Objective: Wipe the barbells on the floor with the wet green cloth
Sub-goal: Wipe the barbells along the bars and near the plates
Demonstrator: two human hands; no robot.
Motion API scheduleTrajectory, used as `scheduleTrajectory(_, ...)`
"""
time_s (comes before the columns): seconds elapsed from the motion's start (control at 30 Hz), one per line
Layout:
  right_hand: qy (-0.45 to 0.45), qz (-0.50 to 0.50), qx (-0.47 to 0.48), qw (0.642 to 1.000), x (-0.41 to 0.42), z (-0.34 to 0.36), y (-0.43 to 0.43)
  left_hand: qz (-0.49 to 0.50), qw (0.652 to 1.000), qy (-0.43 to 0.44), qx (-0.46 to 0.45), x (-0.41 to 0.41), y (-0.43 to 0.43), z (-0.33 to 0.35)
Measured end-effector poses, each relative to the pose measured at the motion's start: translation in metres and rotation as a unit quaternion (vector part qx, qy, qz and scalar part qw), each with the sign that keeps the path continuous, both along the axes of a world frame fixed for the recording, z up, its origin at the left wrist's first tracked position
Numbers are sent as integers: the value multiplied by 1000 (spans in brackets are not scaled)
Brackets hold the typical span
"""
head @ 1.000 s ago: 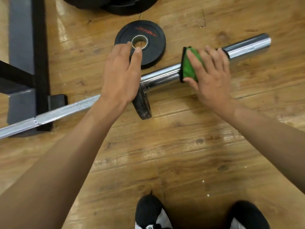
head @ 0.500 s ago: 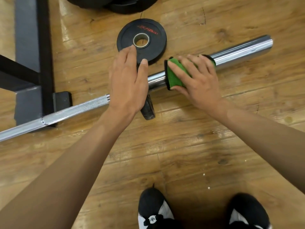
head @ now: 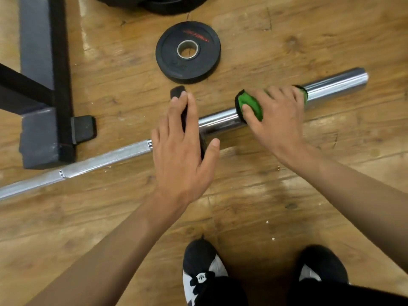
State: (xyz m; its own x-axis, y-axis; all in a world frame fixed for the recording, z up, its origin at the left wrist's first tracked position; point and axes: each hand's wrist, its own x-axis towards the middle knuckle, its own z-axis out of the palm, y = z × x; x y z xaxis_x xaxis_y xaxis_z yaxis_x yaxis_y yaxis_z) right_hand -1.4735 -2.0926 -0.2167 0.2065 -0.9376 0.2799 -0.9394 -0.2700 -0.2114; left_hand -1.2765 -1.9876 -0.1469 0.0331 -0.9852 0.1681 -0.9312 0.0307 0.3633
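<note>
A chrome barbell lies slantwise on the wooden floor, its thin shaft running off to the left. My right hand grips the green cloth, which is wrapped round the thick sleeve about midway along it. My left hand rests with straight fingers over a small black plate standing upright at the sleeve's inner end, thumb spread to the right.
A loose black weight plate lies flat just beyond the bar. More black plates are stacked at the top edge. A grey and black rack base crosses the shaft at left. My black and white shoes stand near the bottom.
My right hand slid the cloth along the sleeve toward the upright plate, then back out toward the sleeve's end. My left hand stayed on the plate.
</note>
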Motion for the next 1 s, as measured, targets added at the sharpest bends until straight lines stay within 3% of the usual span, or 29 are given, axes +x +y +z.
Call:
scheduleTrajectory(0.07, 11, 17, 31, 999, 29, 6, 22, -5, 1000, -14, -19, 4, 7, 3)
scheduleTrajectory(0.17, 6, 127, 42, 991, 60, 9, 55, -23, 1000, -12, 3, 14, 6, 9)
scheduleTrajectory(0.27, 36, 193, 45, 980, 30, 10, 65, -22, 999, 21, 42, 21, 4, 12)
scheduleTrajectory(0.43, 27, 72, 81, 994, -51, 15, 70, -64, 994, 30, 82, 20, 27, 14)
scheduleTrajectory(0.53, 53, 2, 109, 993, -39, 22, 97, -84, 991, 24, 97, 15, 40, 9)
scheduleTrajectory(0.7, 60, 121, 171, 976, 26, 30, 138, -112, 986, 50, 117, 6, 60, 4)
scheduleTrajectory(0.83, 76, 196, 173, 962, 5, 34, 152, -134, 984, 29, 116, 2, 77, 2)
scheduleTrajectory(1.0, 116, 104, 161, 974, -93, 30, 153, -160, 983, 31, 82, -12, 105, 0)
